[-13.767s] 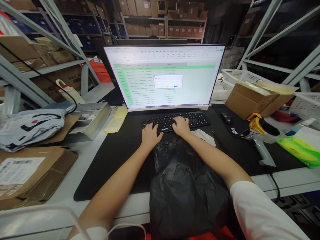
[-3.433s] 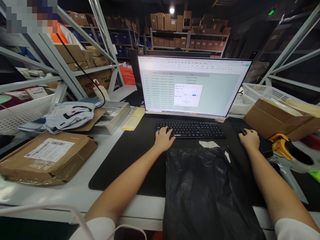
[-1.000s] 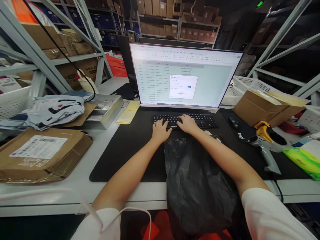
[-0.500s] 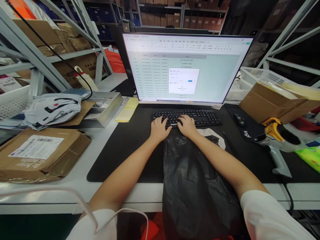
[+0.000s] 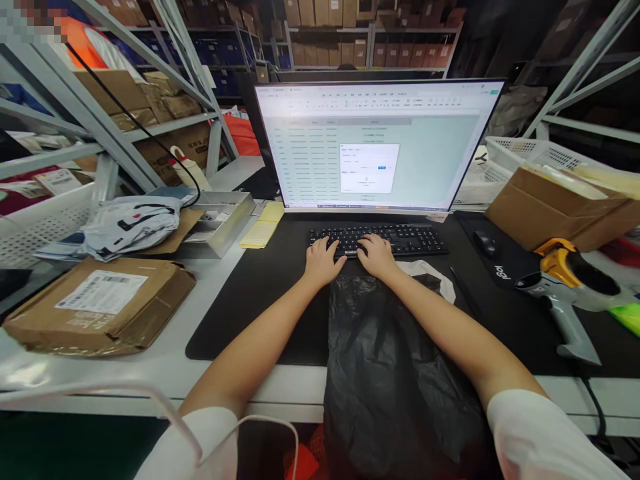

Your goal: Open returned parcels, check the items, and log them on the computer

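Now the left hand [image 5: 323,261] lies on the left half of the keyboard [image 5: 415,239] and the right hand [image 5: 377,257] near its middle, both open, fingers loosely curved on the keys, gripping nothing. A black bag [image 5: 395,360] lies just in front of the keyboard, a mouse [image 5: 485,242] to its right.

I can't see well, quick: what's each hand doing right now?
Left hand: open, holding nothing, fingers resting on the black keyboard.
Right hand: open, holding nothing, fingers on the same keyboard.
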A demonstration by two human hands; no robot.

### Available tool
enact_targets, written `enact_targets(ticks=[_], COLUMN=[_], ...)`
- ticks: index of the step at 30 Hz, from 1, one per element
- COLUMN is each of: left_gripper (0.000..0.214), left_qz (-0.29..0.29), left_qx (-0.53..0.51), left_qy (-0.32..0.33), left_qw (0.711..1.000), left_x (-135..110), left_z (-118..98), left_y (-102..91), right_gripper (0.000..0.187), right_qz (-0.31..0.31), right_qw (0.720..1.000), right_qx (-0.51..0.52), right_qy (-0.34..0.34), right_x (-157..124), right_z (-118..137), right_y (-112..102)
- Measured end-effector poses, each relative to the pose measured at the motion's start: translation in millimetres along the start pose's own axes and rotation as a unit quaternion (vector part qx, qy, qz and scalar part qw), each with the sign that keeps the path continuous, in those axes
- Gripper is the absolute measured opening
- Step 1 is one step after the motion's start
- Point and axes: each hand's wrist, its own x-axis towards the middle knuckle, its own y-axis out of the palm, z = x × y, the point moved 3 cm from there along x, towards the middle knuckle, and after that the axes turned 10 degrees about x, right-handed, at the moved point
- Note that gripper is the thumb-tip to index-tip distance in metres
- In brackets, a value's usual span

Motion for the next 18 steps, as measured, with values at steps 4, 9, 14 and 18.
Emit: enact_targets(ticks=[4, 9, 14, 18], left_gripper=[0.061, 0.061, 0.061, 0.061], left_qz=[0.003, 0.006, 0.002, 0.003], left_qx=[-0.001, -0.005, -0.002, -0.004], left_qy=[-0.002, 0.001, 0.000, 0.000], left_qw=[1.000, 1.000, 1.000, 1.000], left_x=[-0.4, 0.3, -0.2, -0.4], left_z=[0.2, 0.6, 0.7, 0.6], left_y=[-0.5, 0.8, 0.8, 0.1], right_gripper=[0.039, 0.039, 0.039, 0.039], right_qz=[0.003, 0.010, 0.014, 0.018], right_qw=[1.000, 1.000, 1.000, 1.000], right_qx=[0.000, -0.004, -0.007, 0.002], right_qy=[-0.002, -0.001, 0.011, 0.015], right_x=[0.2, 0.0, 0.1, 0.9], right_z=[-0.1, 0.8, 0.8, 1.0], right_y=[0.2, -0.7, -0.4, -0.9])
